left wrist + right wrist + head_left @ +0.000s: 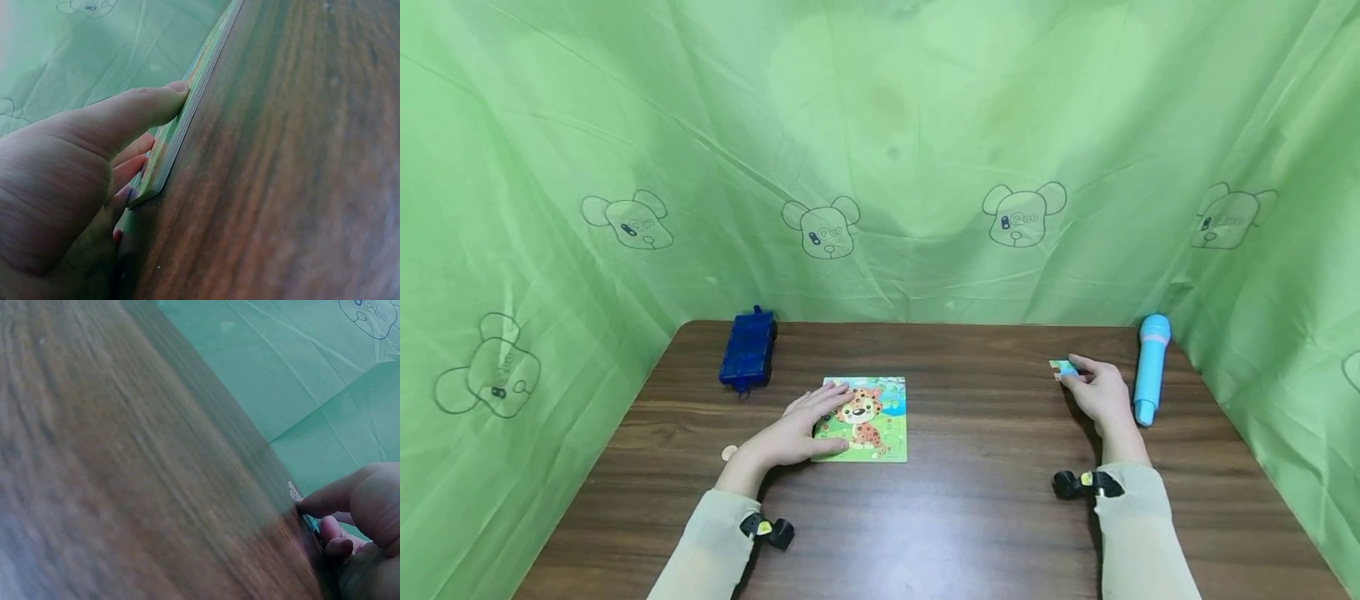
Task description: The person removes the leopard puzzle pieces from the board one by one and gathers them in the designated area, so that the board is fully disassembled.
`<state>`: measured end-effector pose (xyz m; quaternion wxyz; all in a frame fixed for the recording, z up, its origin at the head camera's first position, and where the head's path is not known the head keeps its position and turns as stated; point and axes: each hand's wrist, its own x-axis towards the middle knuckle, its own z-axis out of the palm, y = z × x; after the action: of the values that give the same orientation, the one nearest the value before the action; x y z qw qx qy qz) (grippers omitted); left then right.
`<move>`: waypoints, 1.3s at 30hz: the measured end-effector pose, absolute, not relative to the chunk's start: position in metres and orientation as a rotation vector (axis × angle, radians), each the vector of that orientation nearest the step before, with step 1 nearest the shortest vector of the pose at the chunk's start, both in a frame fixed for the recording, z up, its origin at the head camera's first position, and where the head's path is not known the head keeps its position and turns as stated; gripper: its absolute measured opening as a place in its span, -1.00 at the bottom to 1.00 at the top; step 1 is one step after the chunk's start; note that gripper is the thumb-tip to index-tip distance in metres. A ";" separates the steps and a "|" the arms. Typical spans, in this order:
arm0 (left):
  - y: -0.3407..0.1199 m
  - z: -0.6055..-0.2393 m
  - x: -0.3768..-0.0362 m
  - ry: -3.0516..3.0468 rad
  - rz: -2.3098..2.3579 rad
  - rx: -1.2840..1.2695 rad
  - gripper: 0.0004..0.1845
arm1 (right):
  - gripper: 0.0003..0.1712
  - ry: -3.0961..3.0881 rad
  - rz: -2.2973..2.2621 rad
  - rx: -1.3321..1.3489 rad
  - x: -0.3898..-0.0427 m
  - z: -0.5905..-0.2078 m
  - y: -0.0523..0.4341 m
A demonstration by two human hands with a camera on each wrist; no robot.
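A square jigsaw puzzle board (891, 429) with a spotted leopard cub on green and blue lies left of the middle of the table. My left hand (797, 429) rests on its left side, fingers stretched across the picture and thumb near the lower edge. In the left wrist view, the thumb (140, 109) touches the board's rim (169, 159). Far to the right, my right hand (1099, 392) pinches a small puzzle piece (1063, 368) between thumb and fingers, at the table surface. The right wrist view shows only a sliver of that piece (295, 492); the fingers hide the rest.
A blue translucent plastic case (748, 348) lies at the back left. A light blue toy microphone (1152, 367) lies just right of my right hand. A small pale round piece (728, 452) is beside my left wrist. Green curtain (895, 167) surrounds the brown wooden table (970, 500).
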<state>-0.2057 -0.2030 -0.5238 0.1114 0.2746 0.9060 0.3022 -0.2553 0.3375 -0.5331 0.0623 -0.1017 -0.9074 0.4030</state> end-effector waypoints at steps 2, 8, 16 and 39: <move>-0.203 -0.525 -0.205 2.653 0.890 0.802 -0.06 | -0.38 -2.747 1.244 -0.326 -0.254 -0.534 0.338; -0.203 -0.523 -0.204 2.658 0.900 0.805 -0.06 | -0.34 -2.658 1.454 -0.381 -0.253 -0.531 0.337; -0.201 -0.520 -0.204 2.652 0.897 0.795 -0.06 | -0.26 -2.532 1.636 -0.357 -0.249 -0.510 0.319; -0.200 -0.519 -0.203 2.672 0.971 0.664 0.10 | -0.47 -2.725 1.783 0.293 -0.221 -0.498 0.073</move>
<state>-0.2032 -0.1997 -0.5192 0.1107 0.2260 0.9096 0.3305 -0.2214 0.0727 -0.4982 -0.0641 0.0894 -0.8318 0.5441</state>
